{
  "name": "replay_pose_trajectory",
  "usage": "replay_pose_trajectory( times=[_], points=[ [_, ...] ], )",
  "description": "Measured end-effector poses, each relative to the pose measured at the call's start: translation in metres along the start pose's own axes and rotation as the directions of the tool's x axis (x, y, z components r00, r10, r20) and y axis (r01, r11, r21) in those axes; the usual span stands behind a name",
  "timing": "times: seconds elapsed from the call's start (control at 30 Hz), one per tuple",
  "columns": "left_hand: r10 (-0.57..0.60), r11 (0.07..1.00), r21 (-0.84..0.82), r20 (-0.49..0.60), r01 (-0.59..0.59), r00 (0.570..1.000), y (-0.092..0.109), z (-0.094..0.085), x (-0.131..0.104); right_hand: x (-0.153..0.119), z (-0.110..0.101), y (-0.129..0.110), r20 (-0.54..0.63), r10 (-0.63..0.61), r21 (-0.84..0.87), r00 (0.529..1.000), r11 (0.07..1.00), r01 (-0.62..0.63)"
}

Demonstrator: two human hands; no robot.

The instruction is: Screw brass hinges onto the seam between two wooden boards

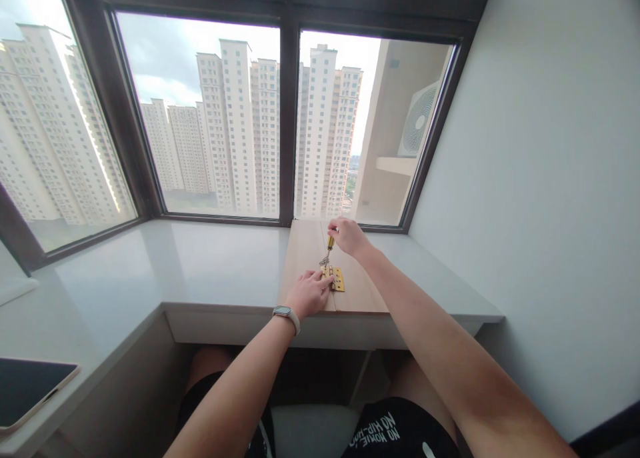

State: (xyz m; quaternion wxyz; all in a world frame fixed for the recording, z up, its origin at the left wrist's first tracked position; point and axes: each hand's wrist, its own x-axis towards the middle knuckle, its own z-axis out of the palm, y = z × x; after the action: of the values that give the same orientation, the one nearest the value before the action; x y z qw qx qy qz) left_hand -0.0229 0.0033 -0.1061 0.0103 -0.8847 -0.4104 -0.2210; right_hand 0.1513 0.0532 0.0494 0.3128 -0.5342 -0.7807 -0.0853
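Note:
A brass-coloured hinge [339, 279] with holes lies on a light wooden board [305, 245]. My left hand [309, 293], with a watch on its wrist, rests on the board, its spread fingertips touching the hinge's left part. My right hand [347, 235] is closed round the top of a screwdriver [330, 243] with a yellow handle. The screwdriver stands nearly upright, its tip down by the hinge's upper left. Small metal pieces [324, 261], probably screws, lie just above the hinge; they are too small to count.
The board lies across a white counter [215, 265] below a dark-framed window [287, 125]. At the lower left a dark-screened tablet [33, 388] lies on the counter. A white wall [540, 145] rises at the right.

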Motion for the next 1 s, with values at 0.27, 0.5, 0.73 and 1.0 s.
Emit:
replay_pose_trajectory(
  times=[0.27, 0.5, 0.73, 1.0],
  points=[
    [0.005, 1.000, -0.006, -0.011, -0.005, 1.000, -0.0011, 0.0009, -0.0002, 0.0007, -0.0040, 0.0025, 0.067, 0.041, 0.000, 0.997, 0.999, -0.041],
    [0.007, 1.000, -0.007, -0.007, -0.007, 1.000, 0.0001, -0.0024, -0.0015, 0.0015, -0.0068, 0.0021, 0.086, 0.059, -0.013, 0.995, 0.998, -0.058],
    [-0.003, 1.000, -0.008, 0.007, 0.003, 1.000, 0.0002, -0.0035, -0.0013, 0.0003, -0.0065, -0.0020, 0.061, 0.066, -0.049, 0.996, 0.997, -0.063],
    [-0.003, 1.000, -0.021, 0.010, 0.003, 1.000, 0.0029, -0.0069, -0.0025, -0.0031, -0.0039, -0.0048, 0.030, 0.007, 0.008, 1.000, 1.000, -0.007]
  ],
)
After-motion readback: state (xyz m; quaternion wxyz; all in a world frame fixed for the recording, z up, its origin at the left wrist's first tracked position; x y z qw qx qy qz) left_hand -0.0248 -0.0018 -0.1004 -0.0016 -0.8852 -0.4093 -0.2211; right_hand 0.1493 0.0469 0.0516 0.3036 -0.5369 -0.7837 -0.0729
